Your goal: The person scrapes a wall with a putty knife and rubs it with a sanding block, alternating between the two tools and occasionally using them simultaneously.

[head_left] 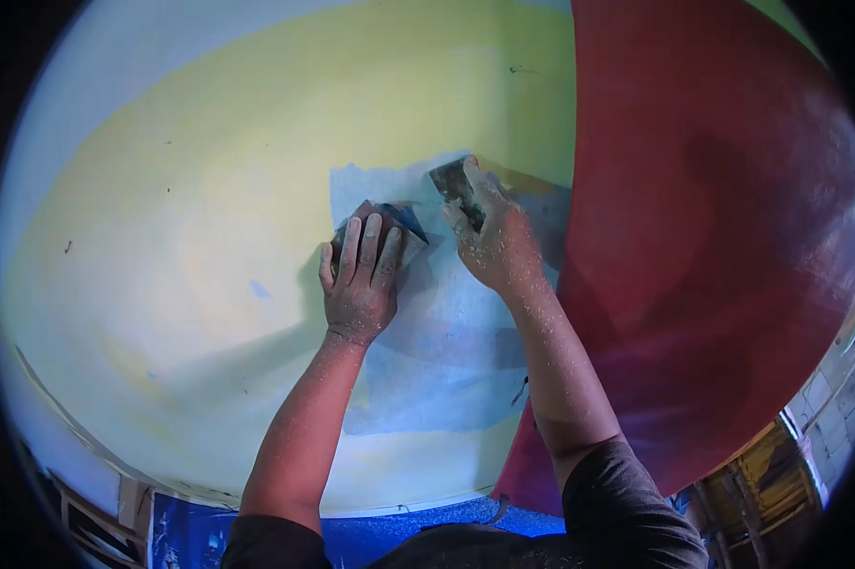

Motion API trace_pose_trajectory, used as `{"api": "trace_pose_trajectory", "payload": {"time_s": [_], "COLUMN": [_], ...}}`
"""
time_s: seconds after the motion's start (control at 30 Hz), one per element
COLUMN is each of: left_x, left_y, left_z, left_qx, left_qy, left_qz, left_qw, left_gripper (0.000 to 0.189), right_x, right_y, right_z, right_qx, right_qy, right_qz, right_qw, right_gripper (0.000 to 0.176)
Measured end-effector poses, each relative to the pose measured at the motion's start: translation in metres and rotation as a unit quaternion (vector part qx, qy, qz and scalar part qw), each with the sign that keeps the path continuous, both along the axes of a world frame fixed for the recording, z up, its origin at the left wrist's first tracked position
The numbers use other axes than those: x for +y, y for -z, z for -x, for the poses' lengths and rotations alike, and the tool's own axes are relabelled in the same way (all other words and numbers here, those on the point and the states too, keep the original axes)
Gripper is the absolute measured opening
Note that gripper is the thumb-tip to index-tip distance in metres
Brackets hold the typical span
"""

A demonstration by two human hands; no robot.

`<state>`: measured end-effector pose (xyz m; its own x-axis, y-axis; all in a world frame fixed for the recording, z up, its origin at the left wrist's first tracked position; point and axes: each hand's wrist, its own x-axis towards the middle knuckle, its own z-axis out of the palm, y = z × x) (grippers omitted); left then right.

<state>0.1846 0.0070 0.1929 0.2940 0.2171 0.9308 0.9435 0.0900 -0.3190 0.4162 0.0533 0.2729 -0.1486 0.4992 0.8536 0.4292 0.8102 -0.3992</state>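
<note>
My left hand [361,275] presses a dark, square-cornered flat piece [404,220] against the pale painted surface [209,209]. Its fingers lie extended over the piece, which shows a brownish corner and a bluish edge; it resembles sandpaper, but I cannot make out its exact kind. Higher and to the right, my right hand [498,232] grips a dark, worn rectangular flat tool [458,190] between thumb and fingers. A light blue-grey patch [446,313] spreads under and below both hands. Pale flecks cling to my right hand and forearm.
A dark red panel or painted section [702,237] borders the pale area on the right. Blue material [389,533] lies along the bottom. Wooden framing [759,493] stands at lower right, with more framing [133,512] at lower left. My arms cast shadows on the surface.
</note>
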Motion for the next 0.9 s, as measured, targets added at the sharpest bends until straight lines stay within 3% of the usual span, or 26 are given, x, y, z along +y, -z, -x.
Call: {"api": "trace_pose_trajectory", "payload": {"time_s": [0.1,0.17,0.23,0.3,0.4,0.5,0.57,0.7,0.9], "left_x": [-0.002,-0.001,0.001,0.001,0.01,0.031,0.047,0.047,0.028], "left_y": [0.002,0.001,0.003,-0.009,-0.054,-0.097,-0.106,-0.087,0.03], "left_z": [-0.002,-0.002,-0.002,-0.019,-0.055,-0.089,-0.105,-0.105,-0.084], "left_qx": [0.002,0.005,0.016,-0.013,-0.013,0.003,0.013,-0.004,-0.017], "left_qy": [0.005,-0.003,-0.031,-0.028,-0.006,0.013,0.006,0.02,-0.003], "left_qz": [0.004,-0.004,-0.008,-0.017,-0.028,-0.031,-0.055,-0.032,0.066], "left_qw": [1.0,1.0,0.999,0.999,0.999,0.999,0.998,0.999,0.998], "left_gripper": [0.059,0.058,0.056,0.056,0.057,0.059,0.059,0.058,0.055], "right_x": [-0.005,0.003,-0.022,-0.026,-0.042,-0.045,-0.056,-0.059,-0.069], "right_y": [0.004,0.034,0.062,0.116,0.162,0.194,0.193,0.2,0.223], "right_z": [-0.008,-0.016,-0.03,-0.034,-0.039,-0.038,-0.049,-0.052,-0.072], "right_qx": [0.018,0.04,0.047,0.061,0.122,0.149,0.164,0.16,0.057], "right_qy": [-0.051,-0.088,-0.116,-0.104,-0.183,-0.185,-0.206,-0.219,-0.183], "right_qz": [0.023,-0.017,0.079,0.028,0.169,0.177,0.247,0.197,0.262], "right_qw": [0.998,0.995,0.989,0.992,0.961,0.955,0.933,0.942,0.946], "right_gripper": [0.069,0.069,0.074,0.079,0.081,0.082,0.083,0.086,0.091]}}
